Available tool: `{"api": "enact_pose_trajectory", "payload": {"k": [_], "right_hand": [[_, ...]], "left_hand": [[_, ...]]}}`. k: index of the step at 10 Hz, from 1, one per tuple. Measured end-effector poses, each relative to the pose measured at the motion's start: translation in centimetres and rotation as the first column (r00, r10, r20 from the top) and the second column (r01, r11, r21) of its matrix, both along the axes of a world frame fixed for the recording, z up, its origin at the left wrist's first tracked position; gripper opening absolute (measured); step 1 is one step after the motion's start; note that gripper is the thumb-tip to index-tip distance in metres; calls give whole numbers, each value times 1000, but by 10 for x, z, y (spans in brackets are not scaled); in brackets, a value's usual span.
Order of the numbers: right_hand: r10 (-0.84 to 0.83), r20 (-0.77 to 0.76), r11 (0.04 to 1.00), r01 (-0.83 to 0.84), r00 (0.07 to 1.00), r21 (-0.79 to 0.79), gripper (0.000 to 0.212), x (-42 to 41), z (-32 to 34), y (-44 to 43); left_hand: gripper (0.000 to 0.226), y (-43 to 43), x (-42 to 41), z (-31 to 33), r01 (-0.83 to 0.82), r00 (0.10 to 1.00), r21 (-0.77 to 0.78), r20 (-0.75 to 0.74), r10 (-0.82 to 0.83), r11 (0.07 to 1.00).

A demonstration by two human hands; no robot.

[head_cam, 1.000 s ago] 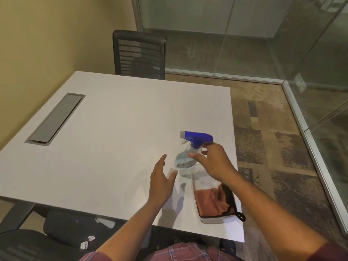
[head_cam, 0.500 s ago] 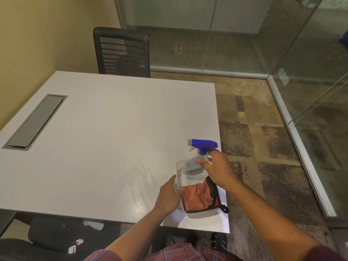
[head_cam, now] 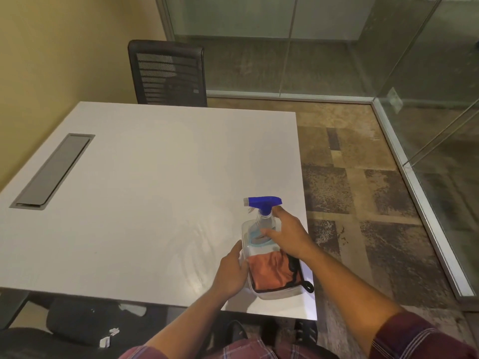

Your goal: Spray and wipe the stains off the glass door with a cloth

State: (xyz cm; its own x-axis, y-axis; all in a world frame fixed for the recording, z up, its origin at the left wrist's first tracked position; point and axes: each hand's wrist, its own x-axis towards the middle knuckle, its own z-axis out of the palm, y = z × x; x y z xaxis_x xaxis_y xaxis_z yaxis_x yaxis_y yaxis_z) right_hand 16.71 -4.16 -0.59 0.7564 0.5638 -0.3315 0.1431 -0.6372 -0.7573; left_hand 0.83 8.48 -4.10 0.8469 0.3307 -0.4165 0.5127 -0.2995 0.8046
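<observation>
A clear spray bottle (head_cam: pixel 262 221) with a blue trigger head stands in the far end of a clear plastic tub (head_cam: pixel 281 294) near the table's front right corner. My right hand (head_cam: pixel 287 233) is wrapped around the bottle's body. An orange cloth (head_cam: pixel 269 270) with black trim lies crumpled in the tub's near end. My left hand (head_cam: pixel 232 272) grips the tub's left wall. Glass panels (head_cam: pixel 427 104) stand along the right and far side of the room.
The white table (head_cam: pixel 145 193) has a grey cable hatch (head_cam: pixel 53 171) at its left. A black mesh chair (head_cam: pixel 168 73) stands behind the table and another dark chair (head_cam: pixel 64 330) below its near edge. Patterned carpet (head_cam: pixel 363 203) lies to the right.
My left hand went from hovering open over the table to gripping the tub's side. My right hand closed lower around the bottle. The camera view shifted.
</observation>
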Motion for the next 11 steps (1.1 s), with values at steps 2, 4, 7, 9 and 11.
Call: {"api": "enact_pose_trajectory", "payload": {"k": [2,4,7,9,11], "right_hand": [[-221,-11,973,219,975,-72,66,-14,-22,-37],[-387,-197,922,376,901,-95,27,-30,-38,-47],[-424,-268,904,423,865,-62,44,-42,-45,-48],[-423,-221,906,406,879,-120,57,-48,-46,-55],[-351,90,874,361,932,-324,68,-63,-44,-77]], "left_hand": [[34,4,3,-11,1,1000,-37,-3,-1,999],[33,11,14,-16,34,999,-38,10,-33,999],[43,18,20,-18,83,997,-2,-4,-83,997],[58,14,8,0,88,992,282,66,-111,955],[51,-7,0,2,253,927,697,23,-373,671]]}}
